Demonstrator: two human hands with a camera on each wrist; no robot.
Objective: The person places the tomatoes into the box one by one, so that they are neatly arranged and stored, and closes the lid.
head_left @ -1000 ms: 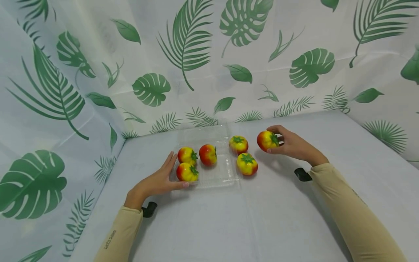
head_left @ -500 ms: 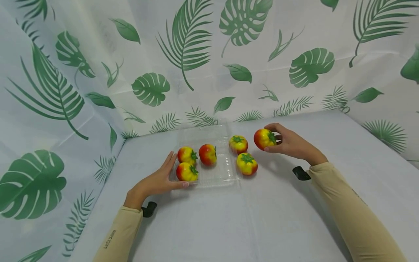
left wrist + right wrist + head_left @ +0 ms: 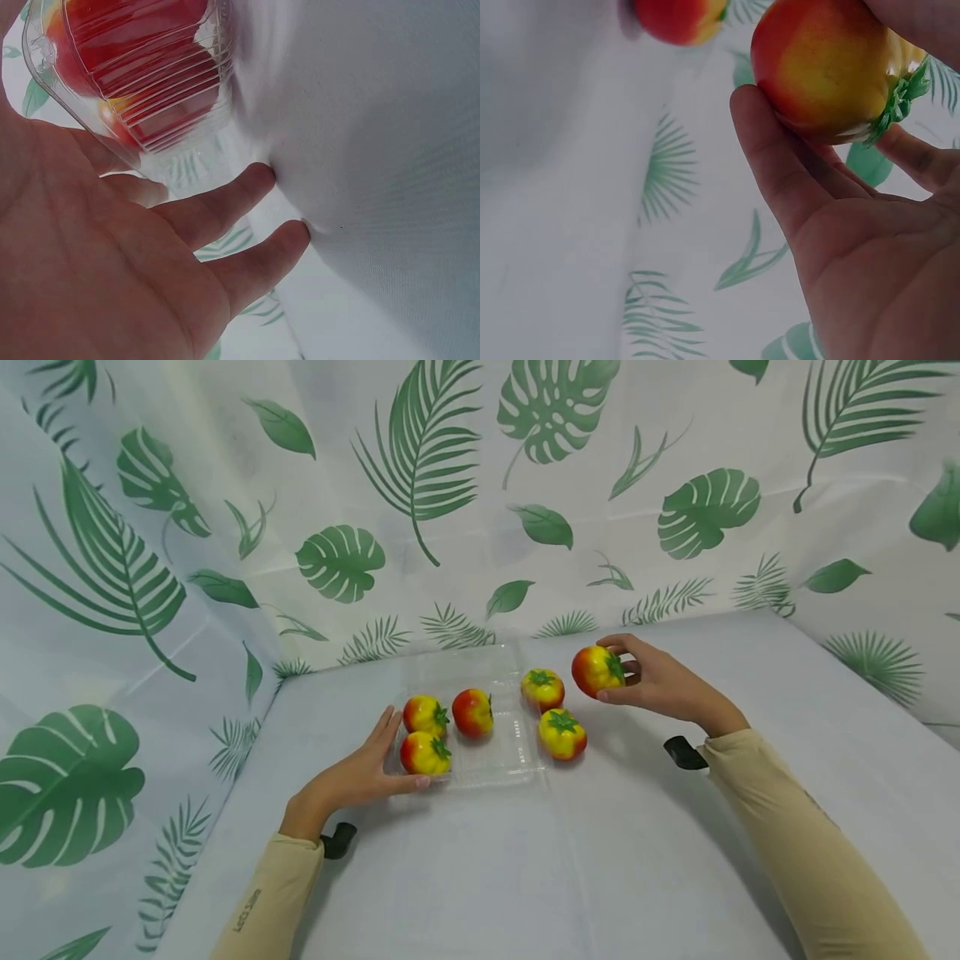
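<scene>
My right hand (image 3: 651, 681) holds a red-and-yellow persimmon-like fruit (image 3: 597, 672) with a green leafy top, raised above the table. In the right wrist view, fingers and thumb pinch this fruit (image 3: 817, 71) from opposite sides. A clear plastic clamshell box (image 3: 495, 767) lies with its lid folded back, three similar fruits inside. My left hand (image 3: 360, 775) rests against the box's left side, thumb along its front edge. In the left wrist view that hand's extended fingertips (image 3: 259, 178) touch the tablecloth beside the box's ribbed wall (image 3: 161, 90).
Two more such fruits, one behind (image 3: 542, 690) and one in front (image 3: 562, 734), stand just right of the box. White tablecloth (image 3: 480, 868) covers the table. A leaf-printed curtain (image 3: 465, 485) hangs behind and at both sides.
My right hand has moved slightly left and upward with its fruit, nearer the two fruits on the table. My left hand has stayed against the box.
</scene>
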